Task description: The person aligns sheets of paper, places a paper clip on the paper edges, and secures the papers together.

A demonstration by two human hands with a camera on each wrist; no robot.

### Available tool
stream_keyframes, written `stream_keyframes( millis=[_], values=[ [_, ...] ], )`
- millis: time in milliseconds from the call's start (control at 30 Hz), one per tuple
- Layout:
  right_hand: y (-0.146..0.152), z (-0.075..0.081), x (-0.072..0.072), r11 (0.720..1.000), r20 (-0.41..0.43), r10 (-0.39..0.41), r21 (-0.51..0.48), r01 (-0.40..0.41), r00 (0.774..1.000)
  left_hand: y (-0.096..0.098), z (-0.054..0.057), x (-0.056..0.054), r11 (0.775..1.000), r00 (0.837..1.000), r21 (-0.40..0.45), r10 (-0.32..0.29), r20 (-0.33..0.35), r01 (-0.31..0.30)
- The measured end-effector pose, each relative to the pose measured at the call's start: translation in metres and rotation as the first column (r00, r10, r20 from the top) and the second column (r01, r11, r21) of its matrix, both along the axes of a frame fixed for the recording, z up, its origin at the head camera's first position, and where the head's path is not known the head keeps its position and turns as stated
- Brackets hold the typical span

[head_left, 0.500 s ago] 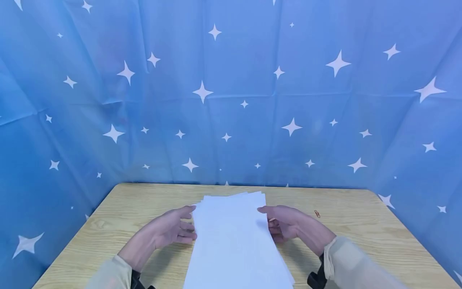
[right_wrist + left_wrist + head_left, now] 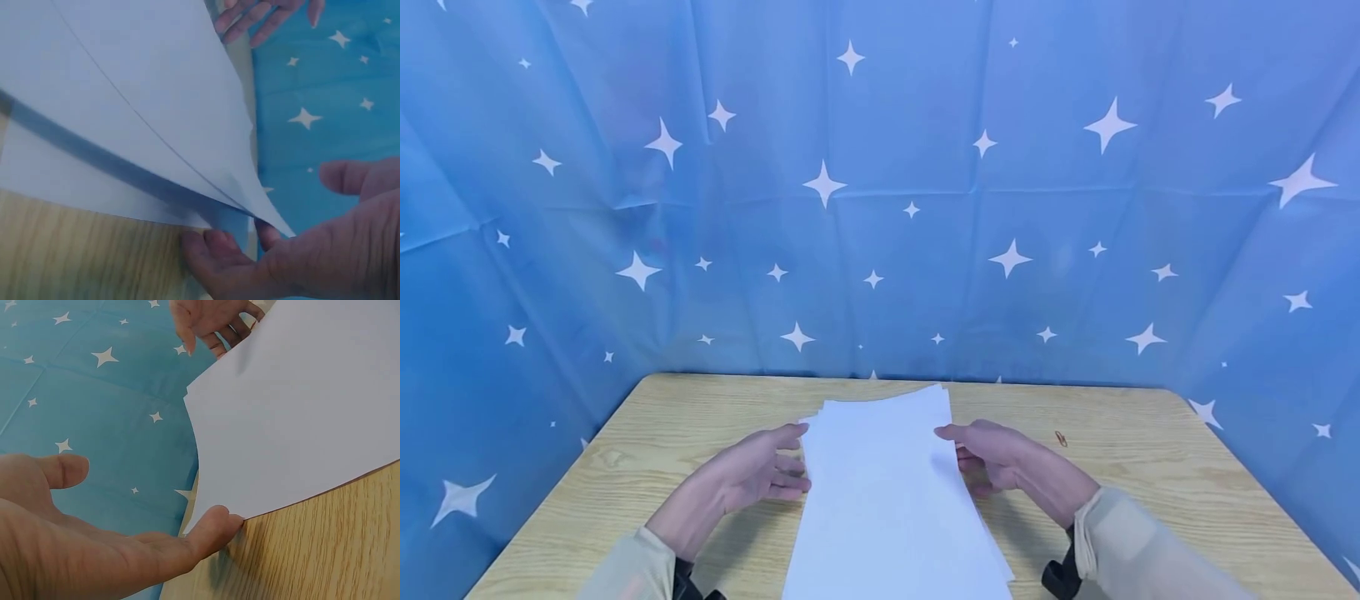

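A loose stack of white paper sheets (image 2: 883, 500) lies lengthwise on the wooden table, its edges uneven and fanned. At its left side my left hand (image 2: 752, 475) has its fingertips against the paper edge; the left wrist view shows the thumb (image 2: 67, 470) held away from the sheets. On the opposite side is my right hand (image 2: 992, 458). Its fingers (image 2: 215, 253) touch the sheets near a corner from below, and its thumb (image 2: 344, 177) stands apart. In the right wrist view some upper sheets bow up, with a gap above a lower sheet (image 2: 75, 172).
An orange-red paper clip (image 2: 1061, 438) lies on the table (image 2: 1135, 467) to the right of my right hand. Behind the table's far edge hangs a blue curtain (image 2: 917, 250) with white stars. Dark straps (image 2: 1063, 575) sit at both wrists.
The far right corner of the upper sheets has risen slightly, so the far edge slants more. Both hands keep nearly the same places, and the head view has shifted a little.
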State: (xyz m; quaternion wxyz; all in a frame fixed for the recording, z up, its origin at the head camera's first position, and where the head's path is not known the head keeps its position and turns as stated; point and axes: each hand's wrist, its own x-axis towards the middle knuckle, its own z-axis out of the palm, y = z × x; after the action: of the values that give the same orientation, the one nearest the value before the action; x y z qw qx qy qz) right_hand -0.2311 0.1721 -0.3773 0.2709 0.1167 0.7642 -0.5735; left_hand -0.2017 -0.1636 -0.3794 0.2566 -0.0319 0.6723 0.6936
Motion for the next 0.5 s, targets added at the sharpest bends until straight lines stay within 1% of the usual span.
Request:
stream_keyframes(
  millis=[267, 500],
  values=[
    [-0.0008, 0.0065, 0.0021, 1.000, -0.004, 0.009, -0.022, -0.009, 1.000, -0.0003, -0.0001, 0.0014, 1.000, 1.000, -0.007, -0.002, 0.003, 0.002],
    [-0.0017, 0.0109, 0.0020, 0.999, -0.033, 0.042, 0.021, -0.041, 0.999, -0.0002, 0.0021, 0.0026, 1.000, 1.000, 0.003, -0.023, -0.005, 0.023]
  ],
)
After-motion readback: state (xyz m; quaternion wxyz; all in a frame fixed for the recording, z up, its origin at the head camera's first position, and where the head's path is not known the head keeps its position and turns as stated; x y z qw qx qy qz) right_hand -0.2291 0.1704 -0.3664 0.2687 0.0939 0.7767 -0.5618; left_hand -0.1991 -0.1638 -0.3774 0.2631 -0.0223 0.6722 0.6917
